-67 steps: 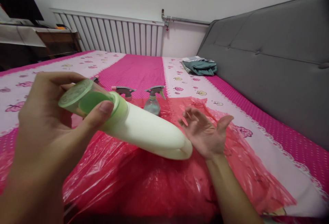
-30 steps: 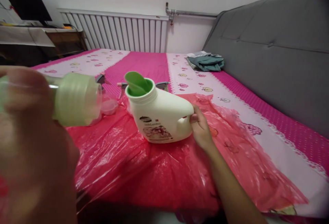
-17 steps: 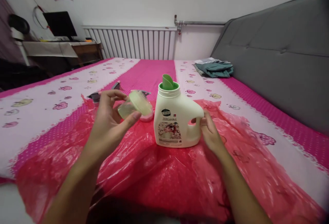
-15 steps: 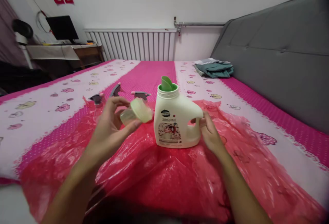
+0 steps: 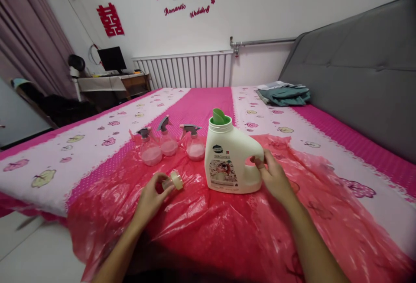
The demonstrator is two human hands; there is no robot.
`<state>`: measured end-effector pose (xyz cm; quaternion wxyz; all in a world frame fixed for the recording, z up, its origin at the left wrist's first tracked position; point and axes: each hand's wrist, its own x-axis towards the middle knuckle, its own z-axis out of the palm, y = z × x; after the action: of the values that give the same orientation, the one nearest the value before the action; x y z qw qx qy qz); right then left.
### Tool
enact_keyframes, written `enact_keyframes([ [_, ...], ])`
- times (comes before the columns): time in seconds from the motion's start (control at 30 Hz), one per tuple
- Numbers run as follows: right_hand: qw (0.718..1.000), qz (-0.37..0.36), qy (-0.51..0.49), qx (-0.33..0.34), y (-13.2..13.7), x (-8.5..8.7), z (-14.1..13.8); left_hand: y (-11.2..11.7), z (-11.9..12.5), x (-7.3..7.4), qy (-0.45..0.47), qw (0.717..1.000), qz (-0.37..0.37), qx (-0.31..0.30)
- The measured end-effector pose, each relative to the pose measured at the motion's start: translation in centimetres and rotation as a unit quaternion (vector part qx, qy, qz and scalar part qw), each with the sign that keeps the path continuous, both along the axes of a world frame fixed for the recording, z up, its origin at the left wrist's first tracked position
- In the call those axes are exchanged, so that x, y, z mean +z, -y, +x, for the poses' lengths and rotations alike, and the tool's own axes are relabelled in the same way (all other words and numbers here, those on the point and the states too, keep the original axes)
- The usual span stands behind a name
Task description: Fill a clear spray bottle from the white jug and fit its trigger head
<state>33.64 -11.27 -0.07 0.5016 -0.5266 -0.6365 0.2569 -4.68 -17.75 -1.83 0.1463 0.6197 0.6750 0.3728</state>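
Observation:
A white detergent jug (image 5: 232, 161) with a green pour spout (image 5: 219, 116) in its uncapped neck stands upright on the red plastic sheet (image 5: 195, 218). My right hand (image 5: 274, 174) is closed around the jug's handle on its right side. To the left, my left hand (image 5: 154, 196) grips a small translucent cap (image 5: 176, 180) with a pale yellow-green rim, low over the sheet, its rim turned to the right. Behind that hand stand three clear spray bottles with grey trigger heads: a left one (image 5: 151, 154), a middle one (image 5: 169, 145) and a right one (image 5: 196, 149).
The red sheet lies crumpled over a bed with a pink patterned cover (image 5: 208, 101). Folded clothes (image 5: 284, 94) lie near the grey headboard (image 5: 354, 75). A radiator (image 5: 185, 71) runs along the back wall, and a desk (image 5: 107, 84) with a monitor (image 5: 112, 59) stands at the far left.
My left hand has lowered the cap from beside the jug's body toward the sheet. The view has shifted, bringing all the spray bottles into sight. My right hand stays on the handle.

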Motion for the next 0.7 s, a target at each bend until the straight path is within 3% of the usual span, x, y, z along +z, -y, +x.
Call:
enact_keyframes([
  [0.13, 0.997, 0.001, 0.009, -0.071, -0.2, 0.1, 0.5, 0.7, -0.3, 0.0, -0.196, 0.980, -0.025, 0.015],
  [0.2, 0.995, 0.000, 0.008, -0.104, -0.3, 0.1, 1.1, 0.8, -0.3, 0.1, -0.245, 0.969, -0.035, 0.008],
  [0.47, 0.991, -0.046, 0.030, -0.125, -0.9, -0.6, 3.1, -2.1, 1.7, 1.1, -0.210, 0.976, -0.036, -0.038],
  [0.7, 0.988, -0.039, 0.015, -0.148, -1.3, -1.1, 3.7, -3.8, 2.9, -0.2, -0.210, 0.976, -0.050, -0.042],
])
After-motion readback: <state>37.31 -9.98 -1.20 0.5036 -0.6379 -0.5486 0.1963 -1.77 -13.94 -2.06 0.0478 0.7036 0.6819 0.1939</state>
